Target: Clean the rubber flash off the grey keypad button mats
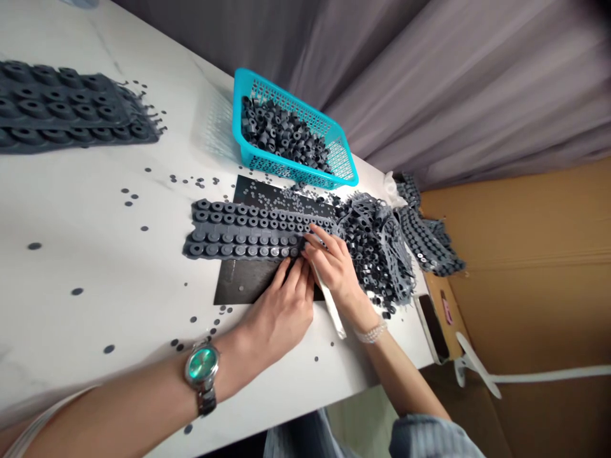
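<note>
A dark grey rubber sheet [248, 232] with rows of round, holed bumps lies over a black mat [243, 283]. My left hand [286, 305], with a watch on the wrist, rests flat on the mat, its fingertips at the sheet's lower edge. My right hand [331, 264] is closed round a thin white tool [333, 310], whose tip is hidden near the sheet's right part. Just right of the hand is a heap of small grey rubber rings and torn sheet scraps [377, 245].
A turquoise basket [296, 170] of small rings stands behind the mat. Stacked rubber sheets [71, 108] lie at the far left, with others [424, 238] at the right. Small discs dot the white table [119, 267]. A phone [432, 327] and white clamp [472, 366] sit at the right edge.
</note>
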The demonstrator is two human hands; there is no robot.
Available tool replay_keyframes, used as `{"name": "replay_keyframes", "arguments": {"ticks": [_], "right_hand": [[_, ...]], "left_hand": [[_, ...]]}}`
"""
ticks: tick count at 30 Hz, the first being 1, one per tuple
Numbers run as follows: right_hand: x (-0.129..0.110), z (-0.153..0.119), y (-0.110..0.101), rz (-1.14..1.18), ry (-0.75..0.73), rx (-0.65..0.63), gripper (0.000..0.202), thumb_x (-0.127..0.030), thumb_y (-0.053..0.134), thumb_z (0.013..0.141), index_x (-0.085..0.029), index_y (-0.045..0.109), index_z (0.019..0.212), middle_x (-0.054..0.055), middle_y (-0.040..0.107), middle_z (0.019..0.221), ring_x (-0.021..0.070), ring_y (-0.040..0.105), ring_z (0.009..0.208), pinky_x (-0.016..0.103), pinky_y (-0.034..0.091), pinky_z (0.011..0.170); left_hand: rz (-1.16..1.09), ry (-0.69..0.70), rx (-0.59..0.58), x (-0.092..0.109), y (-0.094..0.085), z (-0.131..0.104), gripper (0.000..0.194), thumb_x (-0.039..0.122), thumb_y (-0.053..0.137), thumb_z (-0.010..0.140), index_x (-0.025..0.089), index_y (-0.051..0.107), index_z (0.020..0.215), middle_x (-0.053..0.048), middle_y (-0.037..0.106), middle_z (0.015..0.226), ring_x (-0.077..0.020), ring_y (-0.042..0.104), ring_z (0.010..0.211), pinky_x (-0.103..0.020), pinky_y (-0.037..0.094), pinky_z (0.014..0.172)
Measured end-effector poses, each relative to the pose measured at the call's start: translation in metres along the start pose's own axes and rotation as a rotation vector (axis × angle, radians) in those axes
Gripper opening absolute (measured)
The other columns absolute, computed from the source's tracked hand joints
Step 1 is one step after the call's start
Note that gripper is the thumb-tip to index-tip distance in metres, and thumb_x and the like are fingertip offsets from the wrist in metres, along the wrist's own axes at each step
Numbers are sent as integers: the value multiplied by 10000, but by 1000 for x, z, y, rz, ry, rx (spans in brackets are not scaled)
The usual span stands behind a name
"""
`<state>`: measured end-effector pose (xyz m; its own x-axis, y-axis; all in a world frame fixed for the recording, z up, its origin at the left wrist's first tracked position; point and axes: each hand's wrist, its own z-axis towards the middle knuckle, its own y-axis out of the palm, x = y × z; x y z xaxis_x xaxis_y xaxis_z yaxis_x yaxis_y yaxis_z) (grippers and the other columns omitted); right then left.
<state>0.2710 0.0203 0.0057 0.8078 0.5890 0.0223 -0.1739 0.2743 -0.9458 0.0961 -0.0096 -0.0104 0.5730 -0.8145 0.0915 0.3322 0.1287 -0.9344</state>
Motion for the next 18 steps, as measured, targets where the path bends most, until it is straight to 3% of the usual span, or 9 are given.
{"name": "replay_keyframes", "arguments": {"ticks": [5,7,13,18], "right_hand": [[12,10,7,-59,301,240,138,-176,455,987,-214,587,1003,124,694,1194,241,533,1311,449,496,964],[10,8,4,-32,330,265,120,-187,481,978,-224,593,1002,116,693,1202,243,540,1306,454,500,966],[-10,-17,-8,35,135,180,148,-131,575,923,-238,582,1026,99,717,1187,248,532,1320,445,481,969],[-13,-27,-8,9,16,125,137,-153,603,923,-243,578,1024,83,742,1141,232,563,1291,405,467,964]], "left_hand": [[-28,-15,-2,1,2,-1,499,254,450,922,-37,569,1310,-261,582,1343,-369,498,1308,-513,328,1128],[-21,-17,2,1,3,-2,499,251,449,920,-40,570,1307,-261,578,1347,-367,493,1315,-514,320,1134],[-55,-35,38,2,4,0,481,219,457,901,-54,597,1272,-258,621,1291,-361,543,1270,-497,348,1121],[-43,-44,51,4,8,-2,448,208,488,891,-50,628,1229,-271,638,1255,-342,561,1259,-446,329,1140]]}}
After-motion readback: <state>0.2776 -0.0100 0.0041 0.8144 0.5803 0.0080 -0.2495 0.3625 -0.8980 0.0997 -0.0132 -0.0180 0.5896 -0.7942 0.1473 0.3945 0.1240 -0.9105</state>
